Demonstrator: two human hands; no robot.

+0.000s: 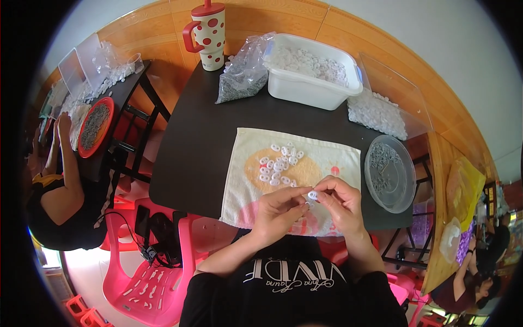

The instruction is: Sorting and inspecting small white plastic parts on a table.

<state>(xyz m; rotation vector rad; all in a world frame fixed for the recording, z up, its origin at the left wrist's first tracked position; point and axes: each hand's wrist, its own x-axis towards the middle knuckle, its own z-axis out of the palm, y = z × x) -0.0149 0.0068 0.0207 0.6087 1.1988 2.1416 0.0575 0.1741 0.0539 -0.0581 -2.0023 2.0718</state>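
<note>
My right hand (341, 206) pinches a small white oval plastic piece (312, 194) with two dark spots or holes, between thumb and fingertips. My left hand (279, 213) meets it from the left, its thumb and fingers closed near the piece; what they hold, if anything, is too small to make out. Both hands are over the near part of a cream towel (239, 163) with orange and pink prints. Several similar white oval pieces (281, 165) lie loosely grouped on the towel, just beyond my fingers.
On the dark table (185, 147) stand a white tub (308, 95) of white pieces, a bag of small grey parts (245, 79), a spotted tumbler (211, 38), a clear box (381, 117) and a round clear tray (395, 199). A pink chair (122, 278) is left; people sit at both sides.
</note>
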